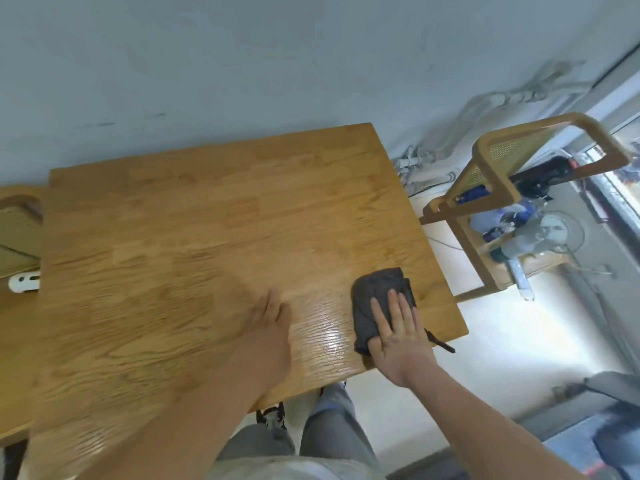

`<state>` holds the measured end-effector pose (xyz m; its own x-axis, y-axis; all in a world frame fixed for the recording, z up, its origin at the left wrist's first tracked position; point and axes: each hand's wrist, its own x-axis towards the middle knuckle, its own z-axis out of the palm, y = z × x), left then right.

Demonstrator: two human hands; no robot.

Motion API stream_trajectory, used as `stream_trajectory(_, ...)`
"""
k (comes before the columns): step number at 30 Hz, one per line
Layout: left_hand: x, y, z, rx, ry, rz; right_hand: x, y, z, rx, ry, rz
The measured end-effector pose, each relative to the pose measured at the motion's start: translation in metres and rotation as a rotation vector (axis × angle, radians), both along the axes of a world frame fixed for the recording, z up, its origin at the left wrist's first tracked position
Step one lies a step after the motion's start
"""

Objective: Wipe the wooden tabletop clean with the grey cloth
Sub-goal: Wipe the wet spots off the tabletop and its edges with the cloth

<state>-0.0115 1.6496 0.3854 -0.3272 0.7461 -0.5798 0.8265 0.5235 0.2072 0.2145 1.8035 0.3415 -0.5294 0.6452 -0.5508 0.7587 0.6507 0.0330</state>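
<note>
Partly hidden under the flat right hand (pixel 398 334), the grey cloth (pixel 377 299) lies on the table (pixel 207 237); the left hand (pixel 266 327) rests flat, fingers straight.

Bare forearms (pixel 485 410), grey trousers (pixel 332 445), dark laced shoes (pixel 272 415), pale top (pixel 294 471).

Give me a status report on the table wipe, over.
Right hand flat on grey cloth, near right corner of tabletop. Left hand rests on bare wood. Chair beside right edge, clear of the cloth.

Two hands showed: left hand (pixel 268 327), right hand (pixel 398 337). There was one grey cloth (pixel 374 296), one wooden counter (pixel 207 237), one fan (pixel 561 233), and two cane-backed chairs: right chair (pixel 519 174), left chair (pixel 17 220).
</note>
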Motion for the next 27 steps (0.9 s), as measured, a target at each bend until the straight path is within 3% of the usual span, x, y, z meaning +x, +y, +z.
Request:
stream_trajectory(5, 0.007, 0.006, 0.004, -0.003, -0.019, -0.050, -0.029, -0.004, -0.006, -0.025, 0.060, -0.413)
stream_trajectory(7, 0.009, 0.008, 0.005, 0.023, -0.031, -0.035, -0.053, -0.035, -0.010, -0.041, 0.111, -0.453)
stream_trajectory(12, 0.012, 0.016, 0.006, 0.086, -0.105, -0.018, -0.070, -0.093, -0.003, -0.145, 0.136, -0.185)
stream_trajectory(17, 0.023, 0.038, -0.002, 0.149, -0.113, -0.013, -0.028, -0.034, 0.009, -0.140, 0.049, 0.105)
stream_trajectory(21, 0.045, 0.071, -0.010, 0.146, -0.099, 0.007, 0.012, 0.039, 0.010, -0.093, -0.054, 0.037)
stream_trajectory(27, 0.084, 0.132, -0.014, 0.146, -0.082, 0.076, 0.056, 0.124, 0.002, -0.126, -0.038, 0.018)
